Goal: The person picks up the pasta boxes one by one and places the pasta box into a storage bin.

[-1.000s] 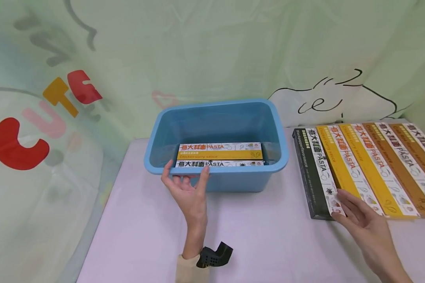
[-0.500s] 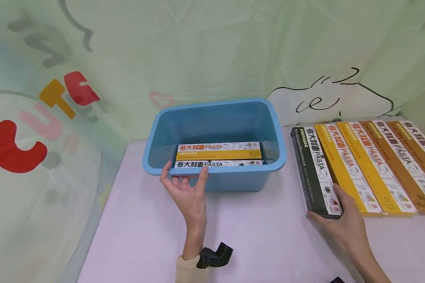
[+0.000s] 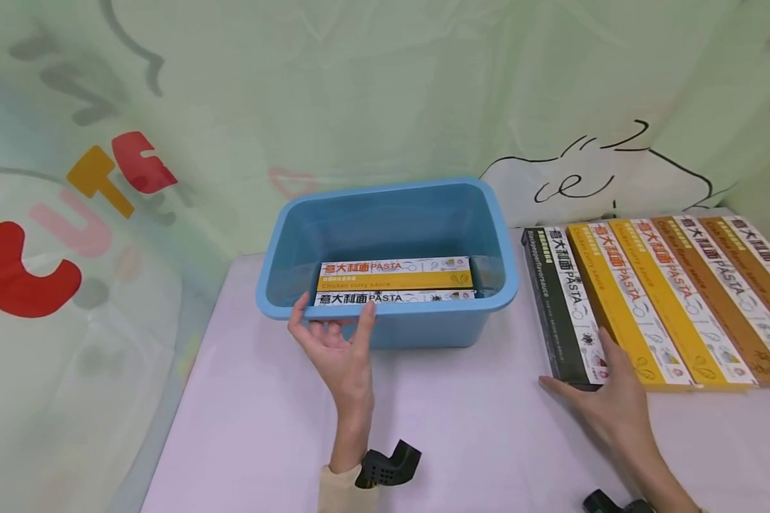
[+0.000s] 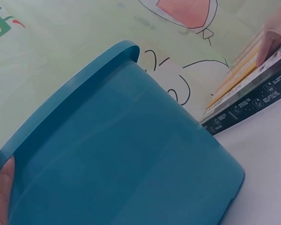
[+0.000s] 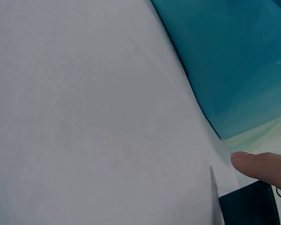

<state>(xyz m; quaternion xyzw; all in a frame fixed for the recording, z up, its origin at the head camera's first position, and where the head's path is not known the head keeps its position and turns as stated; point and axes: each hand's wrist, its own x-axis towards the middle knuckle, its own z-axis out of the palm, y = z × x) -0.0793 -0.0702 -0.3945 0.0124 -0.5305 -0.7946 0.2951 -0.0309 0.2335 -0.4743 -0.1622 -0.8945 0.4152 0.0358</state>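
The front rim of a blue plastic bin [image 3: 430, 329] is pinched by my left hand [image 3: 339, 360], whose fingers also show on the rim at the lower left of the left wrist view. Inside lie a yellow chicken curry pasta box [image 3: 398, 278] and a second pasta box [image 3: 398, 297] with black lettering, side by side. My right hand [image 3: 616, 399] grips the near end of a black pepper pasta box [image 3: 561, 313], thumb at its left and fingers at its right. In the right wrist view only one finger [image 5: 262, 166] shows, over the dark box end [image 5: 253, 206].
Right of the black box, two yellow pasta boxes [image 3: 616, 306] and two brown pasta boxes [image 3: 725, 299] lie in a row. A white-covered table [image 3: 481, 427] carries everything. A printed green curtain [image 3: 385, 92] hangs behind.
My right hand has shifted left and spread across the near end of the black pepper pasta box. The box has moved slightly left, off the yellow one. My left hand stays on the rim.
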